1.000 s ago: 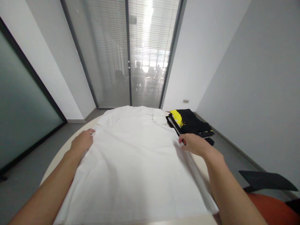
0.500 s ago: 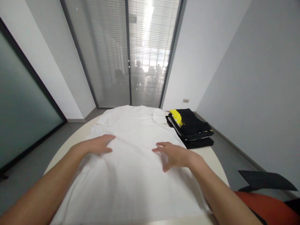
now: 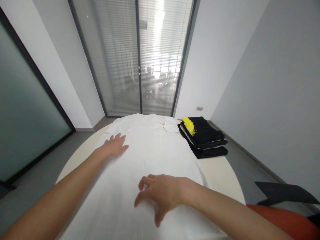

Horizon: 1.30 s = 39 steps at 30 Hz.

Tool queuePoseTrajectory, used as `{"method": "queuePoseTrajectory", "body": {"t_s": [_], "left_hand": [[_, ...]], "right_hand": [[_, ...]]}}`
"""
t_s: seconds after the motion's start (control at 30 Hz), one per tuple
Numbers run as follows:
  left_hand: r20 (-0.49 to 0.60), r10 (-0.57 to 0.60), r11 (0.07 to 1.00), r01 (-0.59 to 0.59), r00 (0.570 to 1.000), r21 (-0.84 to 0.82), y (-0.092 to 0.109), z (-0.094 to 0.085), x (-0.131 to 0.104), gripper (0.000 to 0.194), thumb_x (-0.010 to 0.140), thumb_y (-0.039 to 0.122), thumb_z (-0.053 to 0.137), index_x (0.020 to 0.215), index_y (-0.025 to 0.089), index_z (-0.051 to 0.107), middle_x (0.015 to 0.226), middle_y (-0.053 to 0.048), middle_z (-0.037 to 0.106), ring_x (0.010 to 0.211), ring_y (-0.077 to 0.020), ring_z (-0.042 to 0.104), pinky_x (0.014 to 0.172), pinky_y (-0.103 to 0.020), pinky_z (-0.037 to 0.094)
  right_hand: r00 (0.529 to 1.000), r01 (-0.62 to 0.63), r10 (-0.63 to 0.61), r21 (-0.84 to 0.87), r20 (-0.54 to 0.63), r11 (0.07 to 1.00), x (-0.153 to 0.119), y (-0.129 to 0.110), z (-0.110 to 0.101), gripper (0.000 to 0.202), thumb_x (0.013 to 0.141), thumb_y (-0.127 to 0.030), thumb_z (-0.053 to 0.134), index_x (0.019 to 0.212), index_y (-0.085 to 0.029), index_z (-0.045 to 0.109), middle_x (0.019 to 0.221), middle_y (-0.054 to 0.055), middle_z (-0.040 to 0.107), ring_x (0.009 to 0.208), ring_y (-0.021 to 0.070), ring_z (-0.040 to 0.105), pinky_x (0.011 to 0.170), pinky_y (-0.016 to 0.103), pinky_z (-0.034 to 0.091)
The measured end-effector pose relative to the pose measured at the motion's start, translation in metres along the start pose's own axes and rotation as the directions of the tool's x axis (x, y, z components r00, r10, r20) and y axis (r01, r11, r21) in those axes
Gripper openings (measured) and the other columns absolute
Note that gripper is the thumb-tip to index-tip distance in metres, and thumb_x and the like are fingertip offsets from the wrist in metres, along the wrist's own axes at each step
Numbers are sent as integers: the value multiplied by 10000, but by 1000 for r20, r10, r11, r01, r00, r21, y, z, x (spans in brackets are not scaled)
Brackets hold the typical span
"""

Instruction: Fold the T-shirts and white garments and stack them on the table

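Observation:
A white T-shirt [image 3: 160, 150] lies spread over the round table, its neckline end at the far side and its hem towards me. My left hand [image 3: 115, 145] rests on the left part of the shirt with its fingers spread. Closer to me, over the lower middle of the shirt, is my right hand [image 3: 162, 193]. Its fingers are bent and apart, with nothing between them. Whether the right fingertips touch the cloth I cannot tell.
A stack of folded black clothes [image 3: 207, 133], the top one with a yellow print, sits at the table's right. The pale table [image 3: 220, 173] shows its rim there. An orange and black chair [image 3: 280, 216] stands at the lower right. Glass panels with blinds [image 3: 160, 66] stand behind.
My left hand has moved slightly farther away and its fingers have spread out. My right hand has come closer to me and to the left across the shirt.

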<state>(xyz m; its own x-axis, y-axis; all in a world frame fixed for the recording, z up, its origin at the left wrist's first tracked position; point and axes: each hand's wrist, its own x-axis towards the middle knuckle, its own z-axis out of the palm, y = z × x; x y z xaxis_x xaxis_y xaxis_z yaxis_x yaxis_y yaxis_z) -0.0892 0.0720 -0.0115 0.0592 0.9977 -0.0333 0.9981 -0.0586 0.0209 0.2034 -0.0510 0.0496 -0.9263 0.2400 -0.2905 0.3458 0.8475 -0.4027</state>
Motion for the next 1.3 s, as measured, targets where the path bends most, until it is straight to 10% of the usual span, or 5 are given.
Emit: {"method": "queuePoseTrajectory", "body": {"t_s": [0.17,0.5,0.77,1.1,1.3], "left_hand": [[-51,104,994,-105,993,-14,42,23,-20,700,985,591,257,1597,255,205,1678,-90,87,1515,-424,91,1169,-609,169],[130,34,996,-23,991,-90,39,20,-41,779,926,707,281,1594,319,181,1677,-66,58,1515,-438,37,1139,-708,113],[-89,-42,999,44,995,17,59,15,-17,734,954,580,348,1565,175,309,1639,-181,227,1485,-460,188,1151,-617,209],[2,-109,990,108,994,-90,63,32,-9,747,942,663,241,1588,289,237,1674,-91,133,1505,-457,106,1136,-696,146],[-235,-91,995,99,968,23,59,19,4,573,959,504,355,1371,177,580,1545,-182,410,1414,-373,369,1118,-518,309]], "right_hand": [[977,0,1,2,-214,1000,4,24,2,567,789,-557,745,1260,-254,658,1265,110,619,1171,282,576,1023,419,416],[951,-236,246,71,-188,969,-11,46,31,1004,789,-769,583,1596,-360,146,1677,99,2,1518,390,-90,1157,671,-74],[914,-235,217,-11,-342,972,-4,62,-1,783,880,-719,510,1523,-284,407,1586,119,371,1470,337,297,1197,537,189],[815,-471,461,62,-353,880,2,101,20,850,901,-773,354,1600,-322,178,1676,77,63,1528,380,-13,1171,664,-18],[784,-477,432,13,-446,879,9,107,-3,707,919,-655,468,1483,-228,445,1525,142,443,1388,354,388,1125,539,308]]}}
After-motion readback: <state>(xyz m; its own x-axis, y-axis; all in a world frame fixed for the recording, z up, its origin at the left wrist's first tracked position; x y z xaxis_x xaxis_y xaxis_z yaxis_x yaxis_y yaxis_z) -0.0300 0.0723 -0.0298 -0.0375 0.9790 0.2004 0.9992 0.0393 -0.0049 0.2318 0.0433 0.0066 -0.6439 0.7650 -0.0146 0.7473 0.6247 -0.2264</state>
